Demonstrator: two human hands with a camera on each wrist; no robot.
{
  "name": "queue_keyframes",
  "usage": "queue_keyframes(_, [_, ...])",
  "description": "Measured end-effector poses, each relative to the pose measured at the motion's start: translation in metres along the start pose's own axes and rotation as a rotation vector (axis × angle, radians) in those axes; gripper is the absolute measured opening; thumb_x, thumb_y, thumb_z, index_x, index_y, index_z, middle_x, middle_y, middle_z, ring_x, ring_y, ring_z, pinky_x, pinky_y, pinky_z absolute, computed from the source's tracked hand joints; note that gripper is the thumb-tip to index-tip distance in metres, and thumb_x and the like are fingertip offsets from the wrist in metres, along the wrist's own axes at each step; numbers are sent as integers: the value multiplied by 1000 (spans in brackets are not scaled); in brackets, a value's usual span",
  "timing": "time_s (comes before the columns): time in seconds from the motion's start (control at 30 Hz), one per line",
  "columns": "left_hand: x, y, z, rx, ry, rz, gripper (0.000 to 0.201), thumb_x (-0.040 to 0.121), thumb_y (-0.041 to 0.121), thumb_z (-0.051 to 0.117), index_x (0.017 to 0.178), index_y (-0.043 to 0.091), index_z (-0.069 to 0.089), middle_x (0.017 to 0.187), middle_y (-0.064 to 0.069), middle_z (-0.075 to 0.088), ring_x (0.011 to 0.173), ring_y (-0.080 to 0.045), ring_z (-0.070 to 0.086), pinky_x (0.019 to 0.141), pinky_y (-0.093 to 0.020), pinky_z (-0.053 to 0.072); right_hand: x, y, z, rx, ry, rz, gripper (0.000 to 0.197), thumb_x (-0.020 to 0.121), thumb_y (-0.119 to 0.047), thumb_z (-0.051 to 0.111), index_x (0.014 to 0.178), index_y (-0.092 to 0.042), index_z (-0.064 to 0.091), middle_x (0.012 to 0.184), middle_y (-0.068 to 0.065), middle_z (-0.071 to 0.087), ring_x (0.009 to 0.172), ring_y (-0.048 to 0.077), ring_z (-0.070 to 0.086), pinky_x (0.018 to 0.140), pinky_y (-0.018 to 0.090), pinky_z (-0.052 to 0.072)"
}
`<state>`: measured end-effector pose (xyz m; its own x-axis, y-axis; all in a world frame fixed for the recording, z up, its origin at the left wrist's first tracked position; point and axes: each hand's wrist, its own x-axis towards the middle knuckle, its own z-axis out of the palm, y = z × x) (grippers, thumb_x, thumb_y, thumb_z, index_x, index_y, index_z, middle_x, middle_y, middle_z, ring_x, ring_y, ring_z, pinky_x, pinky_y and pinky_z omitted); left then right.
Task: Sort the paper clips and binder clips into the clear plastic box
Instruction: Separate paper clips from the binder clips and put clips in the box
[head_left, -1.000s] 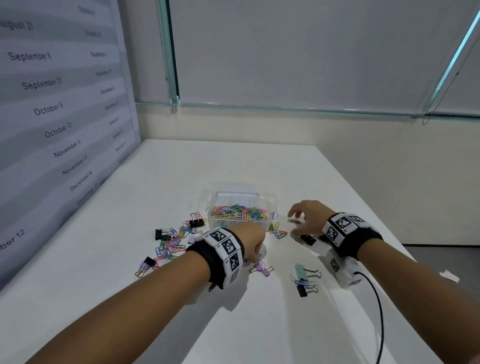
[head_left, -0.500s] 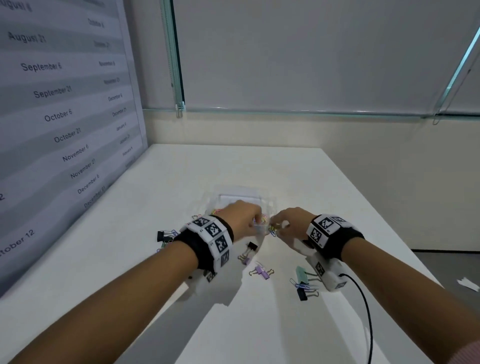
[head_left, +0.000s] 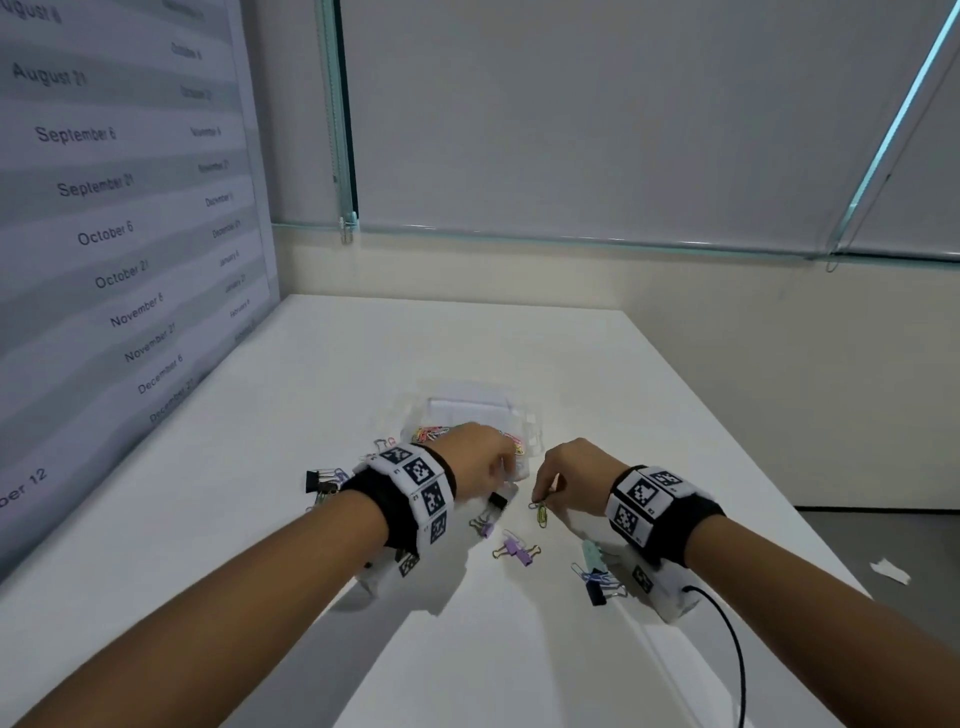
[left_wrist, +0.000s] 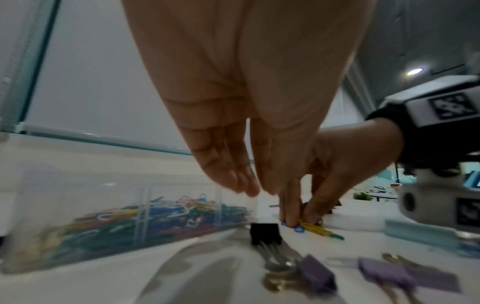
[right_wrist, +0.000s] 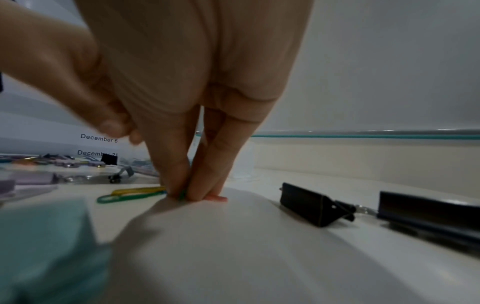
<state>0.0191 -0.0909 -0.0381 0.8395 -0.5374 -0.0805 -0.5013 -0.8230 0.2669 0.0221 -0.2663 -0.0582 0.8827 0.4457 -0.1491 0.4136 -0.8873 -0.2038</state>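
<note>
The clear plastic box (head_left: 467, 410) stands mid-table with several coloured paper clips inside, seen through its wall (left_wrist: 103, 197). My right hand (head_left: 543, 499) pinches a few yellow, green and blue paper clips (head_left: 541, 514) against the table just in front of the box's right end; the fingertips (right_wrist: 179, 191) press down on these clips (right_wrist: 130, 195). My left hand (head_left: 483, 460) hovers at the box's front right corner, fingers (left_wrist: 233, 181) hanging relaxed and holding nothing. A black binder clip (left_wrist: 265, 233) lies right below it.
Purple binder clips (head_left: 517, 551) and a teal one (head_left: 592, 553) lie near my wrists. More clips (head_left: 319, 480) lie left of the box. Two black binder clips (right_wrist: 311, 205) sit right of my right hand. A date chart (head_left: 104, 234) lines the left wall; the table edge runs close on the right.
My right hand came in from the right and down onto the paper clips in front of the box and now pinches them. My left hand moved forward to the box's corner.
</note>
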Motion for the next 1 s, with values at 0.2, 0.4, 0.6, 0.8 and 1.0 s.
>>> queue_keyframes(0.2, [8,13,11,60,-222,14,9,75,11,67,83,14,69,70,3,63,74,-23,58,58,-20,42,0,-5,-6,79,-45,80,15,68,-5,70,80,-13,73,66,-6,65,56,2,50,53,11,38])
queue_keyframes(0.4, [15,33,23,92,-166,-2,19,68,15,61,50,11,58,49,-2,51,45,-20,49,45,-23,43,3,2,-7,130,-83,232,21,59,-3,69,63,-22,61,72,-1,64,60,12,56,46,16,40])
queue_keyframes(0.6, [23,41,29,2,-126,-34,21,76,25,69,86,6,72,86,-14,71,79,-29,66,64,-30,50,-5,17,-13,394,-67,318,14,71,1,62,71,-12,67,64,7,68,49,9,62,40,14,41])
queue_keyframes(0.8, [30,34,29,-11,-141,56,23,81,1,61,101,5,72,106,-18,70,99,-33,64,82,-31,51,-12,27,-18,440,-24,313,13,71,-2,68,68,-14,69,67,8,69,56,11,65,59,26,55])
queue_keyframes(1.0, [33,30,33,14,-157,59,22,84,2,57,97,7,74,103,-14,72,95,-32,65,85,-36,54,-18,26,-13,281,-104,331,19,65,-10,77,82,-16,71,69,-8,65,58,3,59,46,4,39])
